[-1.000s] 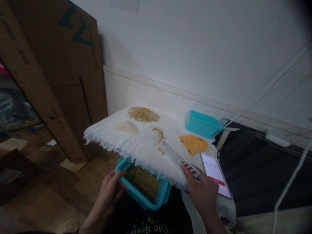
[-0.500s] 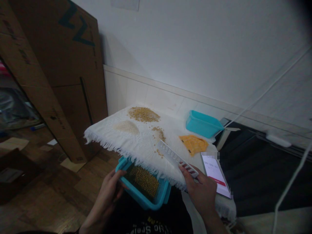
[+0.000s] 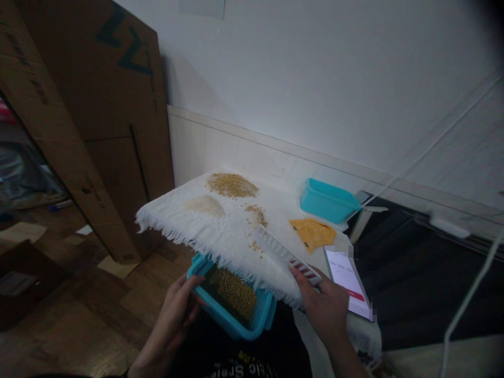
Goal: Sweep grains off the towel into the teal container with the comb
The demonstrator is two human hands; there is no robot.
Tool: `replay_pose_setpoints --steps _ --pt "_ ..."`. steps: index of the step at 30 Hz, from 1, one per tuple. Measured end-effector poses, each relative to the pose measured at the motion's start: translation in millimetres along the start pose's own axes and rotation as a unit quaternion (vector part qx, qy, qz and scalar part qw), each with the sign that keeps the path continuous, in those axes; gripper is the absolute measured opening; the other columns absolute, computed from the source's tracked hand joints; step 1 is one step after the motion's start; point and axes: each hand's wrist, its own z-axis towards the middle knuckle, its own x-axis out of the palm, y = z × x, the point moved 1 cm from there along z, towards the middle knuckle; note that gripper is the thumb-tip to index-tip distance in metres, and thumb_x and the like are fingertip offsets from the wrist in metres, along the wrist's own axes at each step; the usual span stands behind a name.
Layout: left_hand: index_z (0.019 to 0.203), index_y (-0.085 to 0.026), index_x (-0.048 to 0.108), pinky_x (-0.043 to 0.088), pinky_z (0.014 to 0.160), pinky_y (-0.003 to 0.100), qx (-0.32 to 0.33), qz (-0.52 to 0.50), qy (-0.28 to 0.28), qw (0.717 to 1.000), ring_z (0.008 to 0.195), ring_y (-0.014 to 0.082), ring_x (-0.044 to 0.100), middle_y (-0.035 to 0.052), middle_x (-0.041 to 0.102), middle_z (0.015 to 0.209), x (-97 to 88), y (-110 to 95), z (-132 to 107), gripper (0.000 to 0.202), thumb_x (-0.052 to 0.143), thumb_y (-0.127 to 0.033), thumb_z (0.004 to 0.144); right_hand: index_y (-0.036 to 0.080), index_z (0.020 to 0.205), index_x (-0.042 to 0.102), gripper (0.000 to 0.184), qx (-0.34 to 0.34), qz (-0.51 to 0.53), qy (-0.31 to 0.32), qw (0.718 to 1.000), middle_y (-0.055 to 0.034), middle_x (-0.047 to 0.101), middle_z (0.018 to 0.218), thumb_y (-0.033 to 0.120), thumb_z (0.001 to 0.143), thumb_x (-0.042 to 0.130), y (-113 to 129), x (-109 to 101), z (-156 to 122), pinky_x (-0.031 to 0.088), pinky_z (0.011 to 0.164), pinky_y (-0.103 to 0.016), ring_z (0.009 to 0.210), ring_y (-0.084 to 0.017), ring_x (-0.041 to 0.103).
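Note:
My left hand [image 3: 179, 302] grips the left end of a blue plastic basin [image 3: 232, 326], thumb over its rim, fingers partly hidden below. Yellowish beans [image 3: 236, 294] lie inside; the fringed cloth edge hangs over the far side. My right hand [image 3: 325, 304] is closed around the near end of a white slotted plastic strip [image 3: 277, 249], which points away to the left, low over the cloth or touching it; I cannot tell which. Loose beans [image 3: 255, 214] lie scattered by its far tip. Farther back are a larger bean heap [image 3: 232, 185] and a pale grain pile [image 3: 205, 206].
A white fringed cloth [image 3: 189, 226] covers the table against the wall. On its right lie a second blue basin [image 3: 328, 200], a folded yellow cloth [image 3: 313, 233] and a lit phone [image 3: 348, 283]. A tall cardboard box [image 3: 118, 131] stands left. A white cable [image 3: 429, 149] runs at right.

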Motion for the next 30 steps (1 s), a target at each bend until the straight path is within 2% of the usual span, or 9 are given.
replay_pose_setpoints --steps 11,18,22,27,30 --pt "0.064 -0.021 0.058 0.019 0.026 0.014 -0.003 0.006 -0.002 1.000 0.025 0.0044 0.034 -0.0001 0.064 0.041 -2.0 -0.6 -1.0 0.028 0.073 -0.044 0.067 0.018 0.084 0.082 0.045 -0.029 0.031 0.029 0.999 -0.0049 0.081 0.076 0.052 0.099 0.056 8.6 -4.2 3.7 0.061 0.061 -0.022 0.062 -0.021 0.078" --pt "0.065 -0.022 0.058 0.018 0.026 0.014 -0.007 -0.008 -0.003 1.000 0.025 0.0046 0.032 -0.0027 0.061 0.040 -1.6 1.2 0.3 0.028 0.074 -0.045 0.067 0.020 0.087 0.083 0.034 -0.019 0.059 0.052 0.997 -0.0034 0.082 0.080 0.044 0.097 0.060 9.5 -3.4 4.2 0.062 0.063 -0.020 0.067 -0.020 0.079" --pt "0.062 -0.022 0.057 0.017 0.026 0.015 -0.004 -0.007 -0.002 1.000 0.024 0.0043 0.032 -0.0028 0.060 0.039 -1.1 0.9 -0.1 0.028 0.074 -0.044 0.066 0.020 0.086 0.083 0.034 -0.024 0.056 0.047 0.997 -0.0035 0.082 0.078 0.044 0.097 0.060 13.1 -0.6 5.7 0.062 0.064 -0.022 0.065 -0.021 0.079" --pt "0.063 -0.022 0.058 0.017 0.026 0.015 -0.006 0.000 -0.002 1.000 0.024 0.0050 0.033 -0.0018 0.062 0.041 -1.0 0.0 1.9 0.029 0.075 -0.045 0.066 0.021 0.086 0.083 0.034 -0.043 0.049 0.059 0.996 -0.0029 0.082 0.078 0.042 0.099 0.058 19.2 1.8 7.4 0.063 0.063 -0.022 0.065 -0.020 0.079" --pt "0.061 -0.022 0.058 0.017 0.026 0.015 -0.006 -0.002 0.003 1.000 0.024 0.0043 0.032 -0.0024 0.061 0.041 -1.3 0.3 2.6 0.030 0.075 -0.046 0.066 0.020 0.090 0.082 0.032 -0.077 0.055 0.074 0.993 -0.0029 0.082 0.081 0.037 0.100 0.057 22.1 0.0 5.6 0.063 0.068 -0.022 0.069 -0.020 0.080"
